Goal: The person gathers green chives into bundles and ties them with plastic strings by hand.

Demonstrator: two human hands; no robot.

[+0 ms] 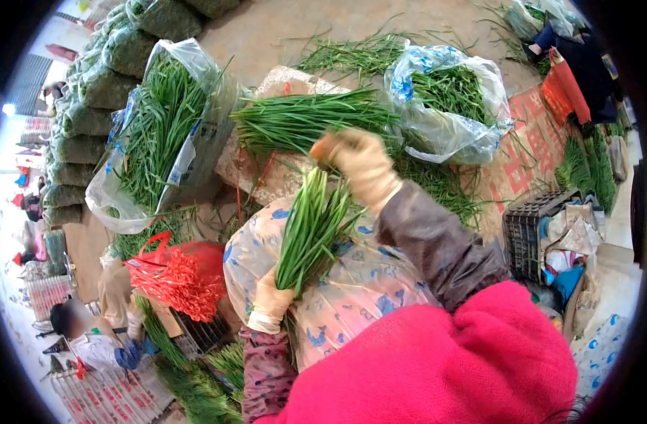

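My left hand, in a pale glove, is closed around the lower end of a bunch of green chives. The bunch stands tilted over my lap, its whitish ends pointing up. Just above those ends is my right hand, also gloved, smeared by motion with its fingers curled in. An orange-brown piece shows at its fingertips; I cannot make out what it is. Beyond both hands a larger pile of chives lies across a low, pale stand. A patterned plastic sheet covers my lap.
Plastic bags of chives stand at left and right. Red ties hang from a red bag beside my left arm. A black crate sits at right. Stacked full sacks line the left; another person works there.
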